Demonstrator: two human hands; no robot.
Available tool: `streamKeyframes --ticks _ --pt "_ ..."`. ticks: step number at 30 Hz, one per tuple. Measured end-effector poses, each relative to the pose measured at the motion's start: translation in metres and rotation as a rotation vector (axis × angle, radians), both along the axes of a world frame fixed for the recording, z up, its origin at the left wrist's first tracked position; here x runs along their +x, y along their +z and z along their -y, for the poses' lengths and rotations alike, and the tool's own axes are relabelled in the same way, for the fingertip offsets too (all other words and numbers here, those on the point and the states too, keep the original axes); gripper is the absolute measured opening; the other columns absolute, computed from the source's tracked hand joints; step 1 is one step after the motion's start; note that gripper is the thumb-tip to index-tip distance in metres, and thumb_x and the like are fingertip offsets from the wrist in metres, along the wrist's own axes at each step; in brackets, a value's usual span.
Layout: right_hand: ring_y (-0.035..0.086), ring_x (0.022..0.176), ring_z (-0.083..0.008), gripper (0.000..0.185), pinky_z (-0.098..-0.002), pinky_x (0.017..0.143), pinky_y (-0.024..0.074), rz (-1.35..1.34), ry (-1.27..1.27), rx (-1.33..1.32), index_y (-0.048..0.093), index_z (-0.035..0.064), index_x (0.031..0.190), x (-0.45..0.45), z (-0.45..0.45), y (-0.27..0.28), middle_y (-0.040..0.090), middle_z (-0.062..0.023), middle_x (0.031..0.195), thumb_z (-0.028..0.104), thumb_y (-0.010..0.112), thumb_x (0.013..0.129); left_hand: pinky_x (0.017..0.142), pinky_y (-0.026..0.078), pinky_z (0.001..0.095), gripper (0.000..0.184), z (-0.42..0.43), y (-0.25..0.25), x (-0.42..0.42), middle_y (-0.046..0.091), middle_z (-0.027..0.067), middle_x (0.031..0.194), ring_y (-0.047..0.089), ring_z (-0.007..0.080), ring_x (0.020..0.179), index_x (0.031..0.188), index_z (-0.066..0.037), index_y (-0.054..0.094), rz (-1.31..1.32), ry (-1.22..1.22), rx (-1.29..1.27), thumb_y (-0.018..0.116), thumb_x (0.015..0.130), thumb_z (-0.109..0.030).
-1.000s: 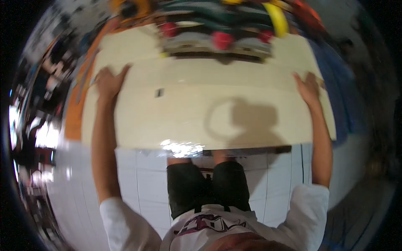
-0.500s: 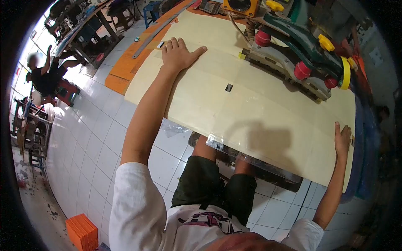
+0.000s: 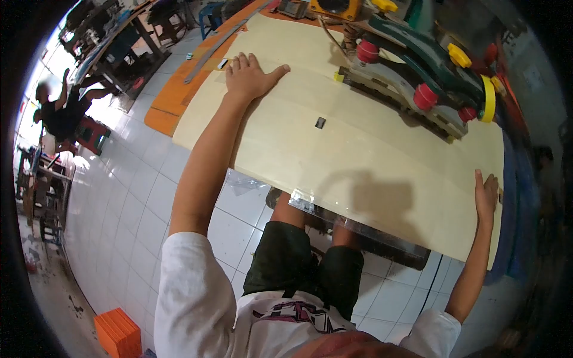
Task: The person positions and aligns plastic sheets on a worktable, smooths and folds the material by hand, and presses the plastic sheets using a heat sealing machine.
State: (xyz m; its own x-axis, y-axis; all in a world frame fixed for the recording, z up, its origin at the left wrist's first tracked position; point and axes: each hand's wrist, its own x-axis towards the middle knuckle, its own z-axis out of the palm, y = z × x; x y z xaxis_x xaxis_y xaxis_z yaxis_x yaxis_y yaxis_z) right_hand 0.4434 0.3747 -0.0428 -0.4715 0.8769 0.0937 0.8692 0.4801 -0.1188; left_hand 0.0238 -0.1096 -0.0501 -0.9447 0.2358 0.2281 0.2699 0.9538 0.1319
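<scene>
A large cream sheet (image 3: pixel 274 143) lies flat across the table before me, with a small dark rectangle (image 3: pixel 320 123) near its middle. My left hand (image 3: pixel 248 76) rests on the sheet's far left part, palm down and fingers spread. At the right edge, my right hand (image 3: pixel 487 194) lies against the sheet with its thumb apart from the other fingers. Beyond the sheet's middle, a green machine arm (image 3: pixel 412 48) with red knobs (image 3: pixel 425 95) stands over a long metal bar (image 3: pixel 400 98). The bar covers part of the sheet.
A steel ruler (image 3: pixel 216 51) lies on the orange tabletop (image 3: pixel 164 113) to the left. At the back stands a yellow device (image 3: pixel 336 8). A person (image 3: pixel 59 113) sits on a stool far left. Orange stacked pieces (image 3: pixel 118 333) sit on the tiled floor (image 3: pixel 119 215).
The whole view has shifted slightly. Both hands keep their places on the sheet, and nothing has been taken hold of or let go.
</scene>
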Motion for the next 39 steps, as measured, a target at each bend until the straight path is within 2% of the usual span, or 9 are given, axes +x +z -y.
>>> streamKeyframes --ticks 6,7,8,11,14,24,30,32,39 --pt "0.022 0.144 -0.0381 0.101 -0.0420 0.118 0.0158 -0.069 0.058 0.128 0.029 -0.0131 0.143 -0.012 -0.031 -0.022 0.026 -0.0303 0.151 0.071 0.039 0.088 0.112 0.028 0.0449 0.110 -0.015 0.019 -0.011 0.043 0.0308 0.140 0.038 0.0395 0.134 0.132 0.012 0.046 0.050 -0.029 0.023 0.048 0.075 -0.082" --pt "0.024 0.143 -0.0383 0.101 -0.0425 0.117 0.0178 -0.093 0.063 0.149 0.031 -0.0136 0.141 -0.022 -0.029 -0.018 0.027 -0.0308 0.150 0.071 0.040 0.088 0.112 0.029 0.0438 0.107 -0.015 0.000 -0.035 0.043 0.0305 0.140 0.039 0.0386 0.134 0.130 0.012 0.048 -0.087 -0.032 0.021 0.048 0.077 -0.081" --pt "0.022 0.143 -0.0386 0.100 -0.0429 0.118 0.0163 -0.048 0.068 0.117 0.031 -0.0137 0.142 -0.037 -0.023 -0.010 0.026 -0.0309 0.150 0.071 0.041 0.088 0.112 0.029 0.0436 0.107 -0.018 0.021 -0.035 0.043 0.0298 0.141 0.038 0.0390 0.135 0.133 0.011 0.045 0.095 -0.053 -0.030 0.048 0.078 -0.080" --pt "0.016 0.146 -0.0356 0.103 -0.0446 0.119 0.0115 -0.014 0.053 0.103 0.025 -0.0077 0.146 -0.044 -0.012 -0.009 0.020 -0.0283 0.154 0.075 0.035 0.086 0.117 0.014 0.0483 0.115 -0.007 0.005 -0.047 0.022 0.0273 0.154 0.018 0.0367 0.145 0.147 0.007 0.027 0.069 0.014 -0.093 0.034 0.079 -0.085" --pt "0.014 0.146 -0.0356 0.103 -0.0461 0.119 0.0110 -0.011 0.040 0.098 0.024 -0.0056 0.148 -0.030 -0.009 -0.009 0.018 -0.0272 0.155 0.077 0.031 0.086 0.118 0.010 0.0498 0.114 -0.002 -0.004 -0.044 0.017 0.0266 0.155 0.014 0.0379 0.146 0.150 0.001 0.023 0.091 0.026 -0.086 0.034 0.078 -0.086" --pt "0.015 0.146 -0.0365 0.100 -0.0453 0.118 0.0122 -0.046 0.045 0.103 0.028 -0.0080 0.145 -0.029 -0.009 -0.010 0.022 -0.0282 0.153 0.074 0.035 0.088 0.118 0.010 0.0498 0.117 -0.006 -0.001 -0.038 0.016 0.0265 0.156 0.013 0.0376 0.146 0.150 0.001 0.023 0.094 0.004 -0.071 0.033 0.075 -0.088" --pt "0.021 0.144 -0.0367 0.101 -0.0464 0.117 0.0169 -0.022 0.077 0.159 0.030 -0.0099 0.144 -0.031 -0.020 -0.019 0.027 -0.0285 0.151 0.073 0.038 0.088 0.115 0.021 0.0445 0.112 -0.004 -0.002 -0.042 0.032 0.0300 0.148 0.027 0.0392 0.141 0.141 0.010 0.035 0.020 -0.038 -0.045 0.044 0.078 -0.083" --pt "0.020 0.145 -0.0363 0.100 -0.0458 0.117 0.0168 -0.004 0.068 0.180 0.030 -0.0099 0.144 -0.032 -0.029 -0.025 0.029 -0.0286 0.151 0.073 0.036 0.088 0.116 0.020 0.0459 0.115 -0.008 -0.004 -0.040 0.033 0.0291 0.148 0.026 0.0385 0.142 0.142 0.009 0.035 -0.013 0.002 -0.092 0.037 0.077 -0.086" --pt "0.015 0.146 -0.0364 0.097 -0.0452 0.118 0.0114 -0.017 0.043 0.055 0.026 -0.0077 0.146 -0.030 -0.009 -0.003 0.019 -0.0291 0.154 0.071 0.035 0.090 0.116 0.016 0.0508 0.118 -0.007 -0.001 -0.028 0.026 0.0287 0.151 0.020 0.0401 0.144 0.145 0.005 0.032 0.019 0.027 -0.043 0.036 0.074 -0.089"
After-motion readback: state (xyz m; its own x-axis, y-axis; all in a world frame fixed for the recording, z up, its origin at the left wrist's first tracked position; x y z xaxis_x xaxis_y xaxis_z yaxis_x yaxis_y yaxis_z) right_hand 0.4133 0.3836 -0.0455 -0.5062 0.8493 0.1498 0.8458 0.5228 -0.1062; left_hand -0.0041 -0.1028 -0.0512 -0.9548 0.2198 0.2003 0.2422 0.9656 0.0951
